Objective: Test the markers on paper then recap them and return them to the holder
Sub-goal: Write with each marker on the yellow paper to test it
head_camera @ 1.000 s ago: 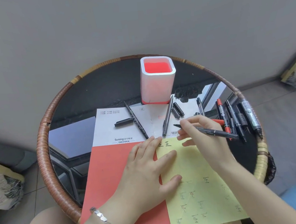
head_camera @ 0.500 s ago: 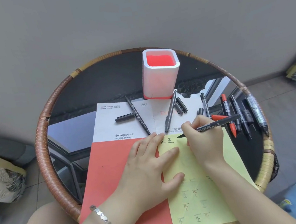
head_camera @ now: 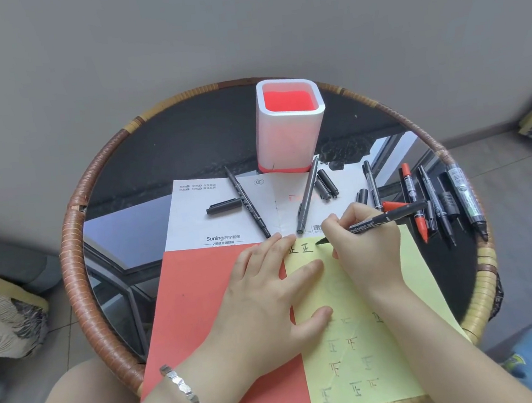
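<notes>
The right hand (head_camera: 366,249) grips an uncapped black marker with white lettering (head_camera: 388,218), its tip touching the top edge of the pale yellow paper sheet (head_camera: 364,338) just right of two written characters; its long axis runs up and to the right, away from the tip; the left hand (head_camera: 268,299) lies flat and spread, grasping nothing, pinning the yellow sheet where it meets the red card sheet (head_camera: 197,307); the white square holder with red lining (head_camera: 290,130) stands empty beyond both hands, nearer the right one; two loose markers lie on the white printed sheet (head_camera: 194,222); roughly six more cluster at the right, the count uncertain; at least four caps lie loose.
</notes>
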`<action>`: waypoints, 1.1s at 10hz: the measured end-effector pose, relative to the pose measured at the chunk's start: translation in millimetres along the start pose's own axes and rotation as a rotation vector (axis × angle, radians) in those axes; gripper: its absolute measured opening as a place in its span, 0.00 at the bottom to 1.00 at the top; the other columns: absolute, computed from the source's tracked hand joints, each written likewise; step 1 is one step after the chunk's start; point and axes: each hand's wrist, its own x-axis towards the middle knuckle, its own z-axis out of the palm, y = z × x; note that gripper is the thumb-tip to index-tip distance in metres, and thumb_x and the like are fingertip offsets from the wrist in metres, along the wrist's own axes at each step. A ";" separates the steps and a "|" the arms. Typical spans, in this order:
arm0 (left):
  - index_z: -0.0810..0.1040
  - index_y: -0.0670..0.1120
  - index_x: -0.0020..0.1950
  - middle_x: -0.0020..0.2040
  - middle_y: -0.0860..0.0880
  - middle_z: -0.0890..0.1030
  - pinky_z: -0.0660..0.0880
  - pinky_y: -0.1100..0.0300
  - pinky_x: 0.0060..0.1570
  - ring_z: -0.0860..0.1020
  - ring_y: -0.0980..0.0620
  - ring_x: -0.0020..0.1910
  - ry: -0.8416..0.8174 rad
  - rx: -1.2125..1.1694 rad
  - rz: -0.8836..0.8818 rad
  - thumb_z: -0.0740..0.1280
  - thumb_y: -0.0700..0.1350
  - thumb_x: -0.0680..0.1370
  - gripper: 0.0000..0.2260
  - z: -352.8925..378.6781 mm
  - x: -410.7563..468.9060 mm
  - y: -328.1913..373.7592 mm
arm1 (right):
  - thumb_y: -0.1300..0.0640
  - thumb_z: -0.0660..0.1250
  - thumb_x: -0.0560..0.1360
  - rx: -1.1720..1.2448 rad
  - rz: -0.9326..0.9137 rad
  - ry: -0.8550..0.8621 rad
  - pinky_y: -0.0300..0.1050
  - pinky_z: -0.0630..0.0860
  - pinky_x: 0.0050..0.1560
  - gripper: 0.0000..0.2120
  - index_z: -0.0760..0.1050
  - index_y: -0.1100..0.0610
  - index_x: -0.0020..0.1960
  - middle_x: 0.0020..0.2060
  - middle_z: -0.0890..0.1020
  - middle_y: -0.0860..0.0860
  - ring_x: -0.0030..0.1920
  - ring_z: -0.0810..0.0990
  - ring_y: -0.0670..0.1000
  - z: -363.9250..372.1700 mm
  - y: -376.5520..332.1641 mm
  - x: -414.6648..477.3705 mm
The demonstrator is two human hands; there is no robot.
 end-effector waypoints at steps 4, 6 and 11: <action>0.77 0.56 0.58 0.65 0.45 0.74 0.57 0.53 0.63 0.64 0.48 0.66 -0.002 -0.006 -0.006 0.60 0.63 0.68 0.22 -0.4 0.0 0.8 | 0.64 0.66 0.67 -0.004 -0.017 0.037 0.38 0.64 0.30 0.15 0.64 0.62 0.26 0.23 0.72 0.63 0.28 0.70 0.56 -0.4 -0.1 0.8; 0.77 0.56 0.58 0.65 0.45 0.74 0.57 0.53 0.63 0.64 0.48 0.66 0.005 -0.010 -0.006 0.60 0.63 0.68 0.22 -0.6 0.5 1.4 | 0.66 0.66 0.65 -0.020 -0.003 0.031 0.40 0.61 0.29 0.17 0.61 0.57 0.24 0.22 0.66 0.54 0.28 0.67 0.53 -0.4 2.3 0.8; 0.78 0.56 0.58 0.65 0.45 0.74 0.57 0.52 0.63 0.64 0.48 0.66 0.003 -0.011 -0.012 0.60 0.63 0.68 0.22 -0.8 0.5 1.3 | 0.64 0.66 0.65 0.029 -0.007 0.018 0.43 0.62 0.31 0.14 0.62 0.64 0.26 0.23 0.67 0.58 0.27 0.67 0.54 0.7 2.3 0.9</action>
